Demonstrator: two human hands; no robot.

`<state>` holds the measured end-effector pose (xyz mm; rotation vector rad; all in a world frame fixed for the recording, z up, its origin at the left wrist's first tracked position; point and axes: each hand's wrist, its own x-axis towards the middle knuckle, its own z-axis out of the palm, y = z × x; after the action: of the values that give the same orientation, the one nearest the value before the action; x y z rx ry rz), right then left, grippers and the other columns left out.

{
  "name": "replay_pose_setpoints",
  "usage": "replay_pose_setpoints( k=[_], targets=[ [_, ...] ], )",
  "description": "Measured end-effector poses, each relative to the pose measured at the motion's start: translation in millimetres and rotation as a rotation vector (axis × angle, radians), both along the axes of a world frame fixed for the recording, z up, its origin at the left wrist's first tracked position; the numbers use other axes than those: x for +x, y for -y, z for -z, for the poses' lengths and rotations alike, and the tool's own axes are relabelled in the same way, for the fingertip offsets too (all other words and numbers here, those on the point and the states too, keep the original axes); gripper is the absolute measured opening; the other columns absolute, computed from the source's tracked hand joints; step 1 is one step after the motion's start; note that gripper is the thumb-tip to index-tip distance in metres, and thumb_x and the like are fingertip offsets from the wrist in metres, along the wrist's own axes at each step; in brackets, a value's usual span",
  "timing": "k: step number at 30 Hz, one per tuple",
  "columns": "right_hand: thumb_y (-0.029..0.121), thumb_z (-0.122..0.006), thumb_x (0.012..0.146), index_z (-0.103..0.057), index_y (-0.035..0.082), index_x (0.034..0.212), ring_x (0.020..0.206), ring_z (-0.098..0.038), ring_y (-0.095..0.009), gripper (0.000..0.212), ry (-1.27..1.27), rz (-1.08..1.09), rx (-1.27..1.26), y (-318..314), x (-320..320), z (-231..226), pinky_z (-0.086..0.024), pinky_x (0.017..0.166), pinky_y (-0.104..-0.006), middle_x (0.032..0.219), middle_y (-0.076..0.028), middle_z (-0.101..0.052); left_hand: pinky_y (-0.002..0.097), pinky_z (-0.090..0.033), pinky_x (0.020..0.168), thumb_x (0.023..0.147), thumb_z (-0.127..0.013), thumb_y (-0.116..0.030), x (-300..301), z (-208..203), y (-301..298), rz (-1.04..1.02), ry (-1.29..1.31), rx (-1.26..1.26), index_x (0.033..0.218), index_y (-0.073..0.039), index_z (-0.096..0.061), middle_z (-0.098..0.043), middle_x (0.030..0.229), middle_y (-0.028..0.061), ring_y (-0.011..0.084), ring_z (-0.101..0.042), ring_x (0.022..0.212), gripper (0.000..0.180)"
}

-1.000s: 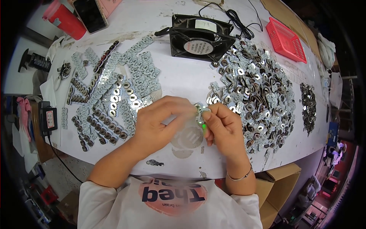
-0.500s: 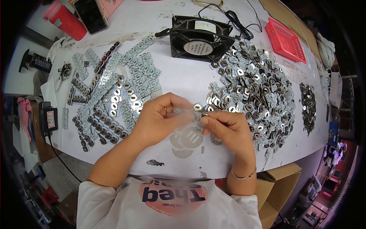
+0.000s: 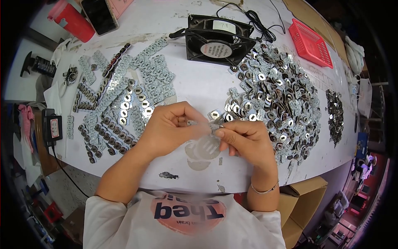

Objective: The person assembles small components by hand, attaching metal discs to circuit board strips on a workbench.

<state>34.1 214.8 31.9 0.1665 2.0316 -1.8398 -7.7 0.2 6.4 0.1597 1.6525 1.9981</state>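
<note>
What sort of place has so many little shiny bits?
Probably a small workshop: a big heap of small parts lies on the table, with strips of similar parts on the left and a black fan behind.

White table (image 3: 199, 181). Toward near edge: right hand's grip (image 3: 247, 140), pinching small metallic pieces (image 3: 215, 128); left hand's grip (image 3: 172, 128), just beside, partly blurred. Toward left edge: rows of disc-bearing strips (image 3: 111, 136). Toward right edge: large heap of loose disc pieces (image 3: 286, 106); smaller dark heap (image 3: 335, 117). Toward far edge: black fan (image 3: 217, 50), red basket (image 3: 310, 45), red cup (image 3: 74, 23), phone (image 3: 98, 17).
</note>
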Motion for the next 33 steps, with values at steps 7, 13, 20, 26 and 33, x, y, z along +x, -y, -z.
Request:
replay_pose_setpoints(
  k=[7,13,20,26,33],
  targets=[
    [0.016,-0.059,0.093,-0.064,0.005,0.083,0.053,-0.052,-0.003,0.016,0.060,-0.031,-0.237,4.5,3.6,5.5,-0.038,0.045,-0.0189,0.060,0.000,-0.060,0.0248,-0.054,0.070,0.082,-0.072,0.000,-3.0,-1.8,4.4,0.128,0.185,0.155,0.092,0.002,-0.066,-0.069,0.087,0.0063,0.0108,-0.065,0.076,0.012],
    [0.015,-0.059,0.094,-0.062,0.007,0.083,0.052,-0.042,0.000,0.014,-0.014,0.158,-0.161,13.1,-0.2,9.2,-0.030,0.046,-0.0180,0.059,0.005,-0.054,0.0268,-0.054,0.075,0.083,-0.070,-0.001,7.6,6.4,-9.3,-0.108,-0.342,0.022,0.097,-0.002,-0.068,-0.068,0.095,0.0069,0.0144,-0.066,0.087,0.015],
    [0.015,-0.058,0.095,-0.062,0.006,0.081,0.054,-0.042,0.001,0.016,-0.056,0.152,-0.034,13.6,0.6,11.6,-0.030,0.048,-0.0176,0.060,0.005,-0.053,0.0274,-0.054,0.076,0.081,-0.069,0.001,5.5,3.9,-10.5,-0.143,-0.648,-0.200,0.096,-0.003,-0.069,-0.068,0.096,0.0100,0.0176,-0.068,0.086,0.015],
    [0.016,-0.060,0.094,-0.062,0.006,0.082,0.050,-0.041,0.000,0.015,0.046,0.224,-0.154,13.2,1.2,9.7,-0.031,0.044,-0.0187,0.058,0.005,-0.053,0.0290,-0.054,0.074,0.082,-0.068,0.000,7.5,4.9,-11.3,-0.081,-0.749,-0.272,0.097,-0.003,-0.069,-0.068,0.096,0.0095,0.0183,-0.068,0.083,0.015],
    [0.012,-0.065,0.088,-0.067,0.000,0.084,0.051,-0.045,-0.002,0.013,-0.122,0.148,0.257,-6.3,-2.2,12.9,-0.033,0.044,-0.0193,0.061,0.001,-0.058,0.0239,-0.052,0.074,0.084,-0.067,0.002,5.7,15.4,-12.1,-0.028,-0.460,-0.186,0.105,-0.002,-0.066,-0.066,0.088,0.0057,0.0122,-0.065,0.081,0.021]
  ],
)
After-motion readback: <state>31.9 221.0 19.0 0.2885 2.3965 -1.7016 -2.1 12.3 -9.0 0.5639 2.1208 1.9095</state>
